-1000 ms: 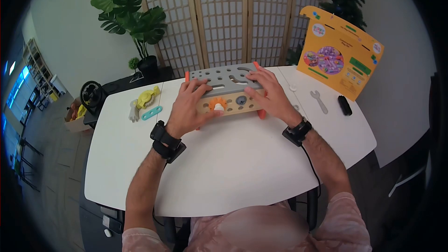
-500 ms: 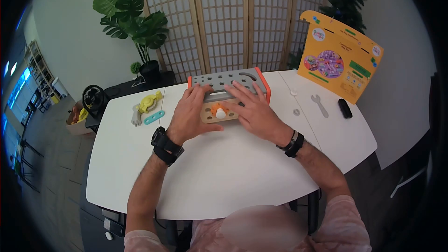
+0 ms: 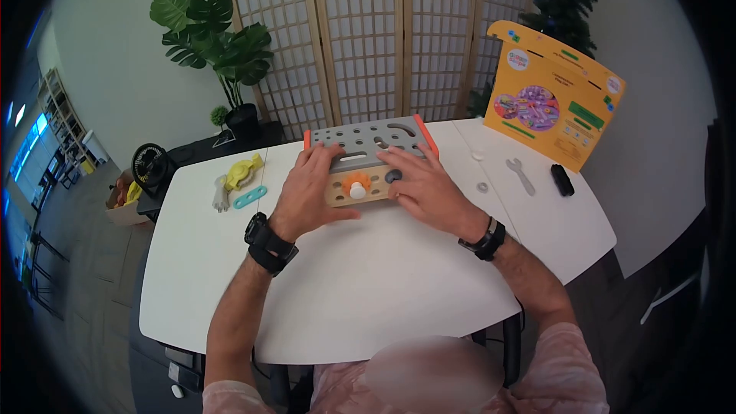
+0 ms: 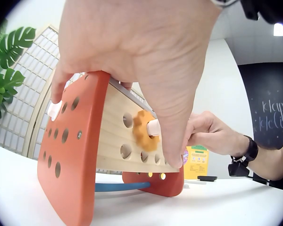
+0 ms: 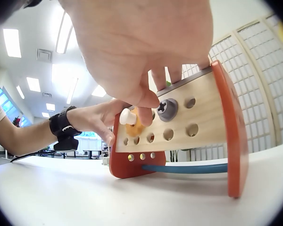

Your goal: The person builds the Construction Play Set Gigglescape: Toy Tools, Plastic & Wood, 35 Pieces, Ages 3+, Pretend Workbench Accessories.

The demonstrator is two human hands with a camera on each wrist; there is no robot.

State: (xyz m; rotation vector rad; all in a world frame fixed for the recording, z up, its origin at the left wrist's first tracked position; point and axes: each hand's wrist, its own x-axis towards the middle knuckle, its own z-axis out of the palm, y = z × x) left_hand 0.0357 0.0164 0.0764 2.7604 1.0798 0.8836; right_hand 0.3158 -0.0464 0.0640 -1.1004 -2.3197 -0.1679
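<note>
A toy workbench (image 3: pixel 360 135) with a grey holed top, orange-red side panels (image 4: pixel 73 136) and a light wooden front board (image 5: pixel 203 117) stands on the table. On that board sit an orange gear (image 4: pixel 142 132) with a white peg (image 3: pixel 357 191) through it and a grey slotted screw (image 5: pixel 168 109). My left hand (image 3: pixel 307 188) rests over the bench's left end, fingers on the top, thumb extended in front of the board. My right hand (image 3: pixel 429 193) spreads over the right half, its fingers on the top edge and its thumb side close to the grey screw.
At the left lie a yellow toy piece (image 3: pixel 244 172), a grey piece (image 3: pixel 221 193) and a teal holed strip (image 3: pixel 250 198). A grey wrench (image 3: pixel 520 176), a small ring (image 3: pixel 482 187) and a black object (image 3: pixel 562 180) lie at the right, before an upright yellow box (image 3: pixel 556 96).
My right hand has moved from the bench's right end to the gear, then slightly back right, uncovering the grey screw. My left hand has stayed at the left end, its thumb now off the board.
</note>
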